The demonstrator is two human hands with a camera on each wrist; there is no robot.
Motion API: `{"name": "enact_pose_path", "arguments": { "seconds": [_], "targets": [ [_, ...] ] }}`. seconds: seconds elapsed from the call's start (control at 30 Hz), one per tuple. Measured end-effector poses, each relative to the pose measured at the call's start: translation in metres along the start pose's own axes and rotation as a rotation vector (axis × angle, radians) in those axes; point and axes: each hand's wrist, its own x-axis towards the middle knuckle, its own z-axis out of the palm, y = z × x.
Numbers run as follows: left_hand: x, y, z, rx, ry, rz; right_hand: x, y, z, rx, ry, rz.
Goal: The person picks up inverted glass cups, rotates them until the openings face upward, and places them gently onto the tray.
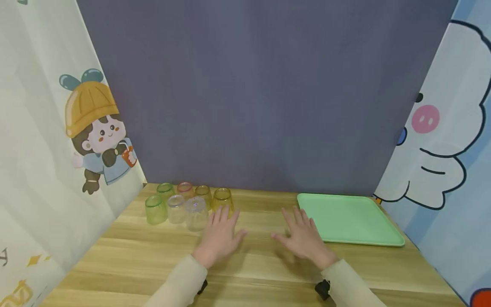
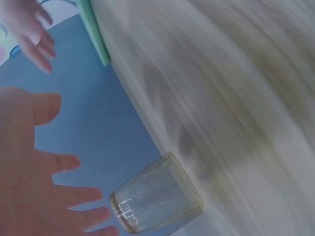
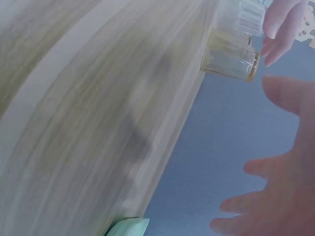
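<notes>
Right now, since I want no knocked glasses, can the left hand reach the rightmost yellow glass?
Probably yes: the left hand is empty and points toward the rightmost yellow glass, and nothing visible stands between; the nearby clear glass sits to the left.

Head view looks forward, down; closer wrist views share the tabletop (image 1: 257,268)

A wood-grained counter (image 1: 251,273) bears seven upside-down glasses (image 1: 176,209) toward ten o'clock — green, clear, red and amber — and a green tray (image 1: 350,218) toward two o'clock.
</notes>
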Motion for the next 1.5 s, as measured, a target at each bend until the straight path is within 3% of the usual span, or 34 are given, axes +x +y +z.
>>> {"name": "enact_pose_path", "arguments": {
  "seconds": [0.17,0.37,0.67,0.93,1.17,1.5],
  "targets": [
    [0.007,-0.003,-0.005,0.028,0.014,0.013,0.008,0.002,-0.002,0.026,0.005,-0.021],
    [0.009,-0.01,-0.014,0.026,0.105,-0.002,0.013,0.005,0.002,0.084,0.011,-0.05],
    [0.012,-0.028,-0.034,0.098,0.182,-0.075,0.02,0.005,0.01,0.235,-0.004,-0.023],
    [0.018,-0.05,-0.051,0.096,0.179,-0.159,0.029,-0.001,0.012,0.31,-0.024,-0.002],
    [0.022,-0.065,-0.05,0.125,0.15,-0.23,0.035,-0.011,0.015,0.357,-0.014,-0.016],
    [0.026,-0.077,-0.051,0.087,0.096,-0.268,0.042,-0.016,0.02,0.556,-0.066,0.033]
  ]
}}
